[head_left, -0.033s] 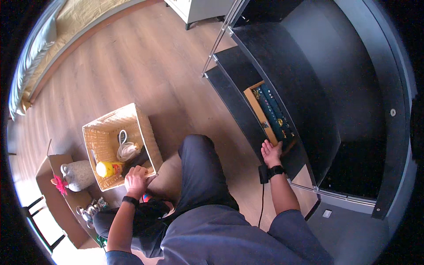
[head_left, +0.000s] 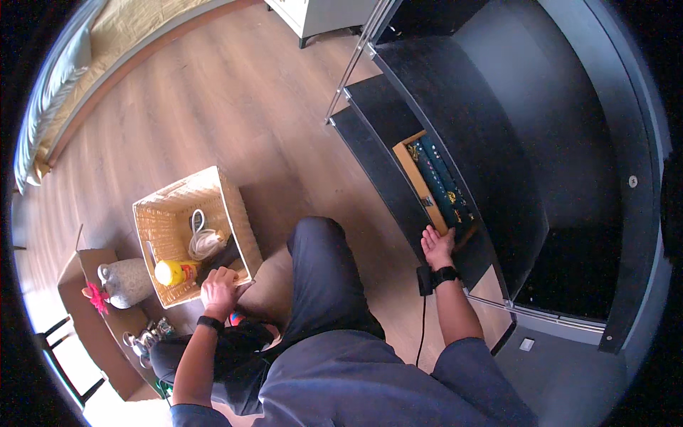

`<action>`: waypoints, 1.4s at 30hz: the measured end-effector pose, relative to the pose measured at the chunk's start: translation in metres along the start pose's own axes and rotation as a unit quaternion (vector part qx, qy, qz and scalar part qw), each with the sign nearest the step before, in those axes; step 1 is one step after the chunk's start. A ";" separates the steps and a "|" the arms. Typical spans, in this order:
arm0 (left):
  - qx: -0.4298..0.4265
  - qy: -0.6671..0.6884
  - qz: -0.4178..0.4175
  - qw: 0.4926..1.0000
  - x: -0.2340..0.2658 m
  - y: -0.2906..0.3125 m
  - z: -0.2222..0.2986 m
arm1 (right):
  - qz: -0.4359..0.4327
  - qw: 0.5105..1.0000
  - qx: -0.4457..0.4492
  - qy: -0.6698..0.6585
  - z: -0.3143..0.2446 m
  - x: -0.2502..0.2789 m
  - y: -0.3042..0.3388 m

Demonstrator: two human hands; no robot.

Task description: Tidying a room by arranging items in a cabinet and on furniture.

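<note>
My left hand (head_left: 219, 290) is closed over the near rim of a woven basket (head_left: 244, 220), which stands tilted on the floor to my left. Inside the basket are a yellow bottle (head_left: 171, 272) and a bundled white cable (head_left: 206, 243), with a dark thing partly hidden beside them. To the right, my right hand (head_left: 437, 245) is palm up with its fingers stretched out, at the near end of a long wooden jewelry box (head_left: 418, 179). Small gold and coloured pieces lie on the box's dark lining. The box rests on a low black shelf (head_left: 377, 167).
Left of the basket, an open cardboard box (head_left: 96, 267) holds a grey vase (head_left: 129, 283), a pink flower (head_left: 94, 297) and shiny metal items (head_left: 148, 336). The black cabinet (head_left: 498, 128) rises at right. A black cable (head_left: 422, 334) hangs near my right forearm. A white cabinet (head_left: 320, 18) stands far ahead.
</note>
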State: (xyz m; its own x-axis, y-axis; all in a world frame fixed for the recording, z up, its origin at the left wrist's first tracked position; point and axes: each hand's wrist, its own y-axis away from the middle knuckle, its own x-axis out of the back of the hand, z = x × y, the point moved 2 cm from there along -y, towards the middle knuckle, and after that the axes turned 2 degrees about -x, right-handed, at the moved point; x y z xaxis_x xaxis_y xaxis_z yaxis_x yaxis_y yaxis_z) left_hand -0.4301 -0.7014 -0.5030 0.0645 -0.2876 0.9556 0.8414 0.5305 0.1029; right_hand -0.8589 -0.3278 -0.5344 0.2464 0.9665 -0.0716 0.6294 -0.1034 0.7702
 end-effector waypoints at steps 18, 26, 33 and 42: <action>-0.013 -0.007 0.016 1.000 -0.002 0.000 -0.002 | 0.067 0.997 -0.027 -0.020 0.001 0.023 0.004; -0.021 -0.016 0.025 0.999 -0.001 -0.001 0.000 | 0.061 0.998 -0.008 -0.020 0.000 0.022 0.006; -0.022 -0.007 0.030 0.999 0.001 -0.001 0.001 | 0.066 0.998 -0.007 -0.012 0.000 0.022 0.007; -0.013 -0.007 0.024 1.000 -0.005 0.001 -0.005 | -0.059 0.996 0.011 0.067 0.045 -0.033 0.045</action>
State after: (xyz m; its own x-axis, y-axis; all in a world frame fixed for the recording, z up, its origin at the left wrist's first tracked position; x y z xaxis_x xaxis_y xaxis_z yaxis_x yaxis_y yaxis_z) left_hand -0.4265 -0.7031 -0.5094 0.0971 -0.2509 0.9631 0.8516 0.5218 0.0501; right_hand -0.8053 -0.3749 -0.5257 0.0694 0.9948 -0.0747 0.6652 0.0097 0.7466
